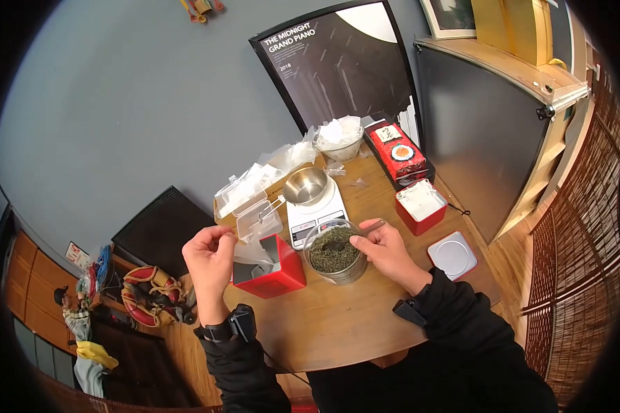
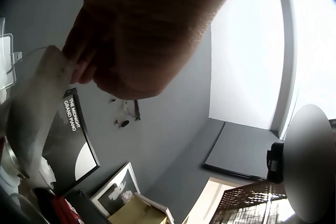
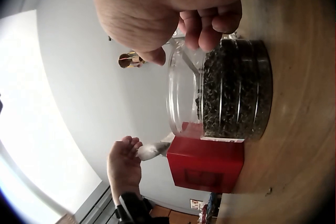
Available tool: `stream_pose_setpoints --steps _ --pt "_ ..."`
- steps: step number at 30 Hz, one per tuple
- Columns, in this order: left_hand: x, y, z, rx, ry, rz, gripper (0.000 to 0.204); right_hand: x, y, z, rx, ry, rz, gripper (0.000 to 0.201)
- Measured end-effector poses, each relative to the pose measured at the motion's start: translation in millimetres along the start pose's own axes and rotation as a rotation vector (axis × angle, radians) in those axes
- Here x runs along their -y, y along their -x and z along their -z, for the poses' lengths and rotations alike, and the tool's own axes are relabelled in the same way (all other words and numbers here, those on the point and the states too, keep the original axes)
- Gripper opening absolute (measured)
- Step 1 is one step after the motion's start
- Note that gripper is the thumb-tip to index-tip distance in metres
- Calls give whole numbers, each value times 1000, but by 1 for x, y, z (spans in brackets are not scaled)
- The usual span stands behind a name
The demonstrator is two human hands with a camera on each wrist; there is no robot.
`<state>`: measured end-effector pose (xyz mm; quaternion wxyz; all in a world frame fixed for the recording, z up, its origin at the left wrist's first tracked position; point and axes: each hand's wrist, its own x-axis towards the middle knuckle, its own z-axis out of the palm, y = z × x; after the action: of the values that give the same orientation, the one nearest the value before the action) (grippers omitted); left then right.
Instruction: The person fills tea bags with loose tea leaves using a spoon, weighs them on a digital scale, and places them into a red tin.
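Note:
With thumb and fingers my left hand (image 1: 210, 258) pinches a thin, whitish translucent pouch (image 2: 39, 106), which hangs over the open red tin (image 1: 282, 268). In the right wrist view the pouch (image 3: 152, 150) droops from the fingertips toward the tin's mouth. My right hand (image 1: 387, 253) grips the handle (image 1: 373, 226) of a slim utensil that slants down into a clear ribbed jar (image 3: 181, 98). Dark green dried leaves (image 1: 332, 256) fill much of the jar; the utensil's lower end is hidden there. The jar stands on the table beside the red tin.
Behind the jar, a white kitchen scale (image 1: 329, 206) carries a metal pan (image 1: 305, 186). Clear plastic boxes (image 1: 260, 221) and a bowl of white pouches (image 1: 339, 136) are farther back. At right are a red tin filled with white (image 1: 416, 219), its lid (image 1: 452, 255) and a red package (image 1: 397, 153).

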<state>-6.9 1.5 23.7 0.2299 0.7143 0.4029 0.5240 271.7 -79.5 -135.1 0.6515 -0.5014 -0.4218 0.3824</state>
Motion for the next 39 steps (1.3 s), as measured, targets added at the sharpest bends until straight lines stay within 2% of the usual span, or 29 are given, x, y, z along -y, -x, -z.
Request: stream_pose_setpoints --steps 7,10,18,20,22,26,29,30,33,34,36,37,39 --pt "2 -2 0 12 42 24 10 7 3 -1 -28 -57 -28 46" --pt "-8 -6 1 80 59 4 10 13 5 -1 -72 -71 -22 50" --pt "-18 -1 -4 171 292 -139 8 13 2 7 -189 -125 127 48" --pt "-22 3 -3 165 296 -136 9 14 1 11 -199 -105 144 47" --pt "-23 4 1 178 253 -223 13 16 1 14 -211 -90 166 47" --pt "-25 3 8 136 263 -224 14 26 4 17 -258 -68 265 45" --pt "-25 4 11 138 273 -250 15 31 4 22 -303 41 488 40" --pt "-26 4 11 151 281 -275 15 33 6 21 -298 42 487 40" --pt "-31 7 12 165 374 -275 16 38 14 17 -322 213 742 29" --pt "-32 8 11 162 376 -277 16 42 15 15 -321 214 745 29" --pt "-35 10 9 191 388 -277 16 57 17 4 -233 382 1005 24" --pt "-36 11 8 205 392 -277 16 71 22 -6 -228 443 1025 20" --pt "-39 12 7 228 385 -310 17 85 23 -25 -88 449 1031 19"
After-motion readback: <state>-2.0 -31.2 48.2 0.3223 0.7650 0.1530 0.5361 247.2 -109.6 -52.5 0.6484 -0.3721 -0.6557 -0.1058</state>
